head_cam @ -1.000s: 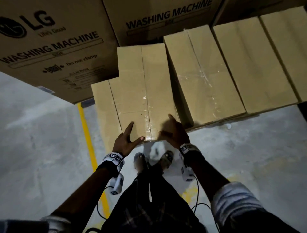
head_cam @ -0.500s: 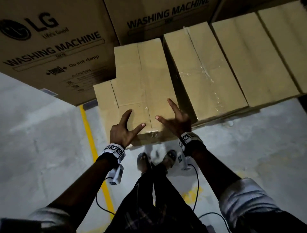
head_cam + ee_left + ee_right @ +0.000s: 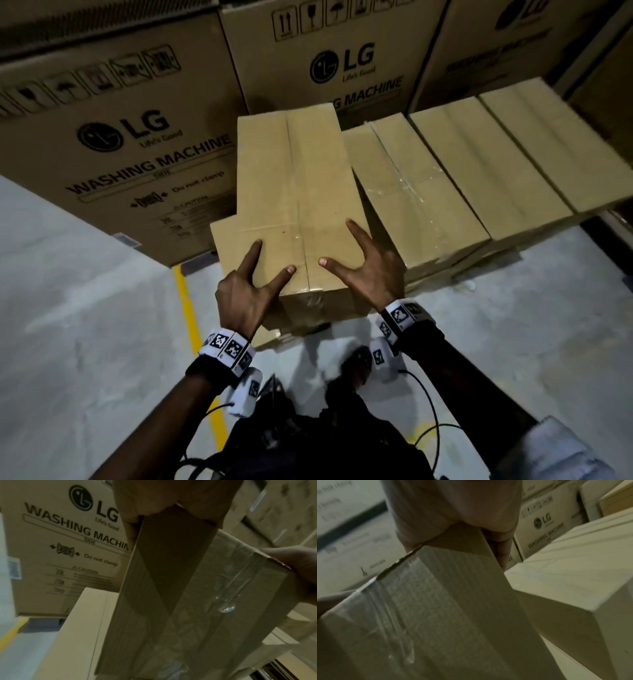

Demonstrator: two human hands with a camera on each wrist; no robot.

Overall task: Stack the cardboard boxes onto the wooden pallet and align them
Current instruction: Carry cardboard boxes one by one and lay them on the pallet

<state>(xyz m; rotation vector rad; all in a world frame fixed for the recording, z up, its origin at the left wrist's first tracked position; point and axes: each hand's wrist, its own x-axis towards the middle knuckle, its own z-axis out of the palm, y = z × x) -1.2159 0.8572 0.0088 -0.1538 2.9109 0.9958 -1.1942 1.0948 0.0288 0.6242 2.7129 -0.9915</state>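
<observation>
I hold a plain taped cardboard box [image 3: 301, 192] by its near end, lifted off the floor. My left hand [image 3: 250, 291] grips its near left corner and my right hand [image 3: 366, 270] its near right corner, with thumbs and index fingers spread on top. The wrist views show each palm wrapped round a corner of this box [image 3: 188, 601] [image 3: 445, 615]. Under it on the left lies a second box [image 3: 226, 240]. Three more boxes [image 3: 479, 161] lie side by side to the right, the nearest [image 3: 573, 581] just beside the held one. The pallet is hidden under them.
Large LG washing machine cartons [image 3: 120, 144] [image 3: 335, 58] form a wall right behind the boxes. A yellow floor line [image 3: 191, 315] runs along the left. Grey concrete floor [image 3: 85, 325] spreads left and right of my feet [image 3: 356, 363].
The box has risen off the lower box and come up toward me. Both hands moved from its near edge to its two corners and spread wider.
</observation>
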